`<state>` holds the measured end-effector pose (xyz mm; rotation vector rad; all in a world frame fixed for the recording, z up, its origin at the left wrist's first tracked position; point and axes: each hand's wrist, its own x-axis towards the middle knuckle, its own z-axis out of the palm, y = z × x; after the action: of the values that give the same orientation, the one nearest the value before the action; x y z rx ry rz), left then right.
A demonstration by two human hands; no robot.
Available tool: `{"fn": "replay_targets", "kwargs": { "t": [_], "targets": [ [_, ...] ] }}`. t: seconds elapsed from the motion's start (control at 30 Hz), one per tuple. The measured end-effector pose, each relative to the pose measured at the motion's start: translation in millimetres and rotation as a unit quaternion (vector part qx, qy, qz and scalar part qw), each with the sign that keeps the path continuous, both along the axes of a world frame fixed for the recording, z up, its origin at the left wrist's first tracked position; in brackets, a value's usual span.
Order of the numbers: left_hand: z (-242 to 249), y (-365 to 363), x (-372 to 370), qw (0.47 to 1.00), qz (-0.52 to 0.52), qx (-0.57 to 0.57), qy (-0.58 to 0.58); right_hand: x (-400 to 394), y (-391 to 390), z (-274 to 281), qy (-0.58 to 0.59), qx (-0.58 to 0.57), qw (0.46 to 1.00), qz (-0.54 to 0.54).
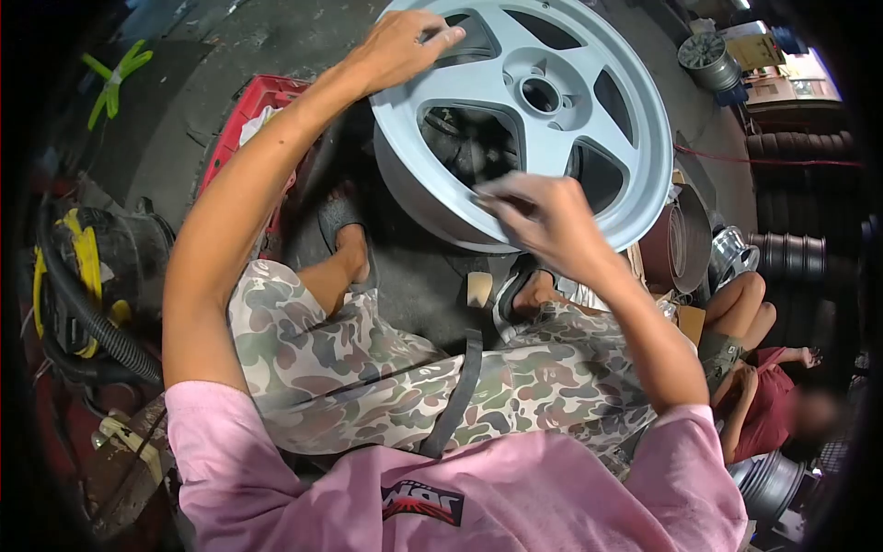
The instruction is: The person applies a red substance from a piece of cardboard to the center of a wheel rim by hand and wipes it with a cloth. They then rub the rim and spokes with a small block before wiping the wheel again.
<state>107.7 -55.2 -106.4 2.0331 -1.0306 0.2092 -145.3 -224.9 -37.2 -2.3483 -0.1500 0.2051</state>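
A pale grey-white five-spoke wheel rim is tilted in front of me, above my feet. My left hand grips its outer edge at the upper left, with thumb and forefinger lying over the lip. At the near edge, my right hand is bent down, its fingers pressed together at the lip beside a spoke opening. Slight blur covers those fingertips, and I cannot tell what small thing they pinch. Dark shapes show through the wheel's openings beneath.
A red crate stands on the left, near a black and yellow machine with a ribbed hose. Bright green straps lie on the floor. To the right are a brown roll, more wheels, stacked tyres and a seated person.
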Motion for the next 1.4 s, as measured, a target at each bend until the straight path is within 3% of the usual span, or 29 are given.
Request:
{"fn": "replay_targets", "kwargs": {
  "t": [0.03, 0.1, 0.13, 0.2, 0.23, 0.27, 0.3, 0.4, 0.53, 0.63, 0.67, 0.77, 0.87, 1.03, 1.13, 1.2, 1.27, 1.4],
  "targets": [
    [-8.6, 2.1, 6.4, 1.000, 0.002, 0.000, -0.002, 13.2, 15.5, -13.8, -0.063, -0.010, 0.998, 0.000],
    [-17.0, 5.6, 17.9, 0.974, 0.050, -0.046, -0.214, 33.4, 36.5, -19.9, -0.106, -0.041, 0.993, 0.010],
    [-17.5, 7.9, 16.7, 0.975, 0.049, -0.045, -0.214, 39.1, 37.1, -19.8, -0.110, -0.063, 0.992, 0.024],
    [-4.0, 15.3, -1.9, 0.950, 0.145, -0.101, -0.258, 38.5, 4.3, -15.9, -0.024, -0.034, 0.994, 0.100],
    [-14.7, 17.2, 4.2, 0.951, 0.146, -0.100, -0.255, 34.5, -13.5, -19.0, -0.003, -0.031, 0.993, 0.113],
    [-32.8, 21.1, 16.5, 0.978, 0.186, -0.059, -0.077, 29.3, -17.7, -11.6, 0.064, -0.036, 0.995, 0.066],
    [-37.1, 21.3, 21.2, 0.970, 0.218, -0.016, 0.103, 27.6, -12.4, -5.6, 0.038, -0.069, 0.994, 0.073],
    [-34.2, 17.3, 29.9, 0.960, 0.192, 0.061, 0.195, 50.4, 25.3, -15.0, -0.087, -0.100, 0.990, 0.041],
    [-31.6, 28.8, 28.6, 0.960, 0.167, 0.049, 0.221, 156.1, 68.8, -62.0, -0.199, -0.127, 0.967, -0.092],
    [-34.9, 33.2, 31.4, 0.962, 0.143, 0.053, 0.228, 148.7, 67.1, -66.2, -0.207, -0.110, 0.969, -0.077],
    [-37.1, 31.5, 32.9, 0.961, 0.139, 0.037, 0.235, 124.2, 61.7, -46.7, -0.127, -0.134, 0.982, -0.049],
    [-49.6, 23.7, 33.2, 0.963, 0.146, 0.001, 0.229, 72.5, 34.6, -27.7, -0.081, -0.098, 0.992, -0.002],
    [-37.0, 14.4, 23.7, 0.961, 0.154, 0.003, 0.230, 94.5, 40.1, -36.8, -0.108, -0.064, 0.992, -0.029],
    [-45.6, 27.9, 29.0, 0.947, 0.130, -0.028, 0.292, 222.1, 66.1, -66.9, -0.186, -0.086, 0.952, -0.227],
    [-42.8, 28.6, 25.4, 0.943, 0.142, -0.022, 0.299, 190.1, 70.5, -66.8, -0.188, -0.099, 0.964, -0.163],
    [-40.3, 22.3, 19.9, 0.937, 0.155, -0.015, 0.312, 131.9, 61.4, -40.0, -0.108, -0.111, 0.986, -0.068],
    [-38.0, 18.5, 12.4, 0.945, 0.170, -0.065, 0.270, 103.5, 48.1, -43.9, -0.119, -0.080, 0.988, -0.062],
    [-34.1, 16.9, 16.0, 0.948, 0.158, -0.036, 0.273, 177.3, 55.0, -61.0, -0.184, -0.103, 0.970, -0.123]
  ]
}}
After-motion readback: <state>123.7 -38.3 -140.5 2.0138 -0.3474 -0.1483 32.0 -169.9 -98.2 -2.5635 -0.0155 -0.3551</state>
